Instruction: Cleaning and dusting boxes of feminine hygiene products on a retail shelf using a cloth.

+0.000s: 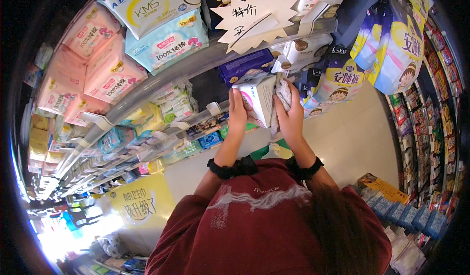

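Observation:
A white pack of sanitary pads (259, 100) with pink and blue print is held out in front of the shelving. My left hand (238, 111) grips its left side, fingers along the edge. A crumpled greyish cloth (282, 88) is in my right hand (292, 111), pressed against the pack's right side. Just beyond the pack, a dark purple pack (245, 65) lies on the lower shelf. White packs (308, 53) with brown round marks stand to its right. The fingers' undersides are hidden.
On the upper shelf (176, 69) sit pink packs (114, 73), a light blue pack (167, 42) and a starburst sign (255, 20) with handwriting. Purple-and-yellow bags (394, 47) hang at right. Blue packs (400, 216) stand at lower right. A yellow floor panel (141, 201) lies behind left.

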Motion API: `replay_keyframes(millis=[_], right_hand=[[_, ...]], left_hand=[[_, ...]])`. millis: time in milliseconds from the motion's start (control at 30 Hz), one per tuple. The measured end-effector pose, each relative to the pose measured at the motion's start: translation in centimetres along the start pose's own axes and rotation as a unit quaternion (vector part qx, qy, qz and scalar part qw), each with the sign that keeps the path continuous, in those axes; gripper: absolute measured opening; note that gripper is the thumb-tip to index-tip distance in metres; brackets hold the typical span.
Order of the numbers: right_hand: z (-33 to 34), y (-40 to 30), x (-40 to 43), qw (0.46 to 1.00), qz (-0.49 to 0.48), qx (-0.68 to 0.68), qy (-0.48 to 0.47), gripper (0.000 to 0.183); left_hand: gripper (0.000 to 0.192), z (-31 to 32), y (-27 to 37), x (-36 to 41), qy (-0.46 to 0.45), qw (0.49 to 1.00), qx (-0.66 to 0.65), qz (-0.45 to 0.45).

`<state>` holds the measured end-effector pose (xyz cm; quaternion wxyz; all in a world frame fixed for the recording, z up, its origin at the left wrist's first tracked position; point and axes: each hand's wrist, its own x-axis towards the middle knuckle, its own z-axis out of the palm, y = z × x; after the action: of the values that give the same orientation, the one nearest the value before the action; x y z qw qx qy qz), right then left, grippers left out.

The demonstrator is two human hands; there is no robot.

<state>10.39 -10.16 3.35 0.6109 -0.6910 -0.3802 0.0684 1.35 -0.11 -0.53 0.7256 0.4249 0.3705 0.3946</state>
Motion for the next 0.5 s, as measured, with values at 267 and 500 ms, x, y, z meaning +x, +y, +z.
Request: replay_keyframes(millis=[267,500], right_hand=[[-0.4,0.6,-0.7,0.995,-0.037,-0.057,-0.069,0.033],[-1.7,0.0,2.3,0.933,0.136,0.333,-0.015,0.040]], left_hand=[[0.071,0.5,1.8,-1.1,-0.059,0.997,-0.045,-0.023],[0.069,-1.3,2.3,-1.3,-0.141,0.980,-0.136,-0.041]])
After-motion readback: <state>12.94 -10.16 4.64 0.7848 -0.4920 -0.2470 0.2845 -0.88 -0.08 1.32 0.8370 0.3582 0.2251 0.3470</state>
